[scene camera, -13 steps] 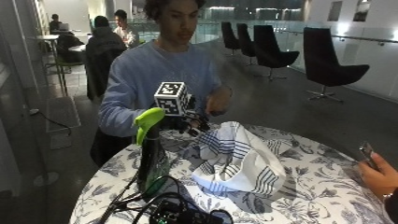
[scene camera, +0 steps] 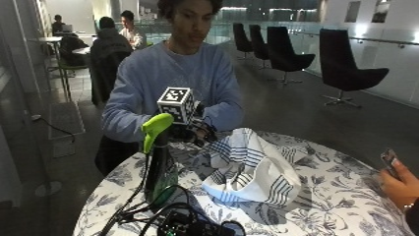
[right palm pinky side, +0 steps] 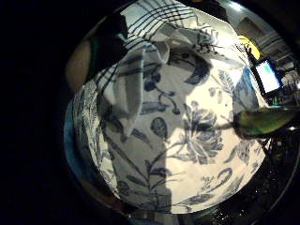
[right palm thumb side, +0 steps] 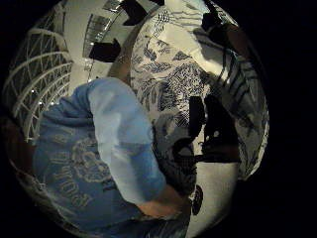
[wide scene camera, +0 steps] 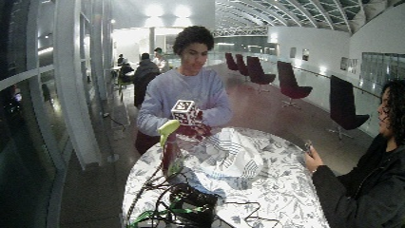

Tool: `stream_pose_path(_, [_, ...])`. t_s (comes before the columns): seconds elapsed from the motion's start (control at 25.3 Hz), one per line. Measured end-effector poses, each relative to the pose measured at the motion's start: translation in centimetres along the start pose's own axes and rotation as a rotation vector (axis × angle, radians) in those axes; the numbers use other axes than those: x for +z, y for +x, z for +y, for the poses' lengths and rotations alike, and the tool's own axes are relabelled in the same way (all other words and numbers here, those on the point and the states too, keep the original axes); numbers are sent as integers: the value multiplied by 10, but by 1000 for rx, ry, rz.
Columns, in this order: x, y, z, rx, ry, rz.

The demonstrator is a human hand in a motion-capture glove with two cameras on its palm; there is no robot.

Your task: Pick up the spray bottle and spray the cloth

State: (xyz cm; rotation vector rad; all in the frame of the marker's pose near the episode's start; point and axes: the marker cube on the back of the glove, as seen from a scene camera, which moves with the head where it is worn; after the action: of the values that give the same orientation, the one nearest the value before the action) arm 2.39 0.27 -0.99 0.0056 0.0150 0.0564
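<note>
Two things matter on the round worktop (scene camera: 340, 196) in front of you: the spray bottle (scene camera: 159, 162) and the cloth (scene camera: 252, 169). The bottle stands upright near the worktop's edge, dark green in the body with a bright lime-green trigger head on top, and it stands free, with nothing gripping it. Just beside it lies the cloth, white with dark blue stripes, bunched up into a peaked heap on the flower-patterned worktop cover.

Your gloved right hand (scene camera: 190, 132) hangs above the worktop between the bottle's head and the near edge of the cloth, close to both. You cannot tell from these views whether it is spread or curled, since the glove's fittings hide it. The little finger side palm view looks down on the flowered cover with the striped cloth (right palm pinky side: 136, 70) lying on it and the bottle (right palm pinky side: 265, 122) off at the side. Your bare left hand (scene camera: 219, 122) is raised just behind the right one.

A tangle of black cables and a dark box (scene camera: 190, 227) sit at the near edge of the worktop, beside the bottle's base.
</note>
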Motion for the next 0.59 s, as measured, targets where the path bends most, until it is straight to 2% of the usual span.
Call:
stream_pose_path(0.36, [-5,12,8,65,89,-76])
stream_pose_path(0.59, [-16,19,36,161,406,-383])
